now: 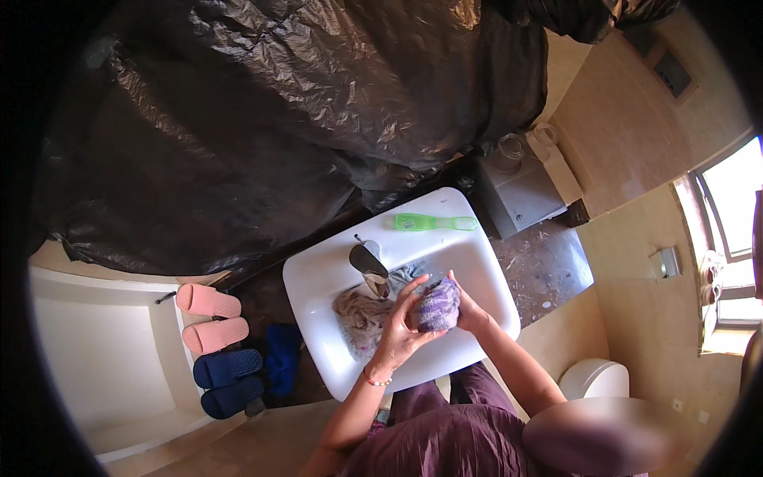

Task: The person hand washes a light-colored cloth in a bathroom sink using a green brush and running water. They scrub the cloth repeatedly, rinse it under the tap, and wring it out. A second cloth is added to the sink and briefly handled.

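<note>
Over the white sink [306, 274], my left hand [397, 335] and my right hand [469, 310] are closed round a bunched purple and grey cloth [438, 305] from either side. A beaded bracelet sits on my left wrist. In the basin below, a crumpled beige-brown cloth [362, 315] lies to the left, with a grey-blue cloth [405, 275] behind it. The metal faucet [367, 262] reaches over the basin, just beyond my left hand. A green plastic brush-like tool [433, 222] rests on the sink's back ledge.
Black plastic sheeting [238, 119] hangs behind the sink. Pink slippers [213, 318] and dark blue slippers [229, 383] stand at the left beside a white tub-like basin [103, 350]. A grey box [520, 191] stands back right, a rounded white fixture [596, 378] lower right, and a window [735, 215] far right.
</note>
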Motion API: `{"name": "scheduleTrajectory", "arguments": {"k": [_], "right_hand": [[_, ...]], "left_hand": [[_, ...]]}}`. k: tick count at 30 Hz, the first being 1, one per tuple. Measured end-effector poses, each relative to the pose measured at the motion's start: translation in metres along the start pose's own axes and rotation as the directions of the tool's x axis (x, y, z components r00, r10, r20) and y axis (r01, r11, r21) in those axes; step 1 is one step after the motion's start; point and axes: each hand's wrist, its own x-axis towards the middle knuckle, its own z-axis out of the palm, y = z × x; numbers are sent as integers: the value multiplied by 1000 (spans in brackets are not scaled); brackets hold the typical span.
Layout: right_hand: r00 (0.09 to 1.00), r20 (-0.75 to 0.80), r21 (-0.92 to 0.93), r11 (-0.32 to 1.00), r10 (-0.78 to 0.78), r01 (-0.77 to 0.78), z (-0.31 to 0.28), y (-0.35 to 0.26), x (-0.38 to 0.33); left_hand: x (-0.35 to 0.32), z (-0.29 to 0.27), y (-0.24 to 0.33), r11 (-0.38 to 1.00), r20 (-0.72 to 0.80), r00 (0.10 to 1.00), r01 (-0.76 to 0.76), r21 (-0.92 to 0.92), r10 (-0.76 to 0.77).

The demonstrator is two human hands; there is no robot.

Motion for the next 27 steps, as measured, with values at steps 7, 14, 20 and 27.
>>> {"name": "scheduleTrajectory", "arguments": {"k": [7,14,20,27], "right_hand": [[996,85,252,968,-13,-9,41,-12,-20],[917,0,-251,888,-398,385,43,-5,-24],[931,-20,-273,898,-365,346,69,17,-25],[604,150,-852,207,-783,480,60,26,-16]], "left_hand": [[-19,-16,-43,775,-30,963,198,-600,-270],[-20,-31,-70,377,136,847,366,-851,-514],[-6,-43,-108,367,113,871,315,-875,-478],[1,-37,-83,443,14,863,273,-854,-505]]}}
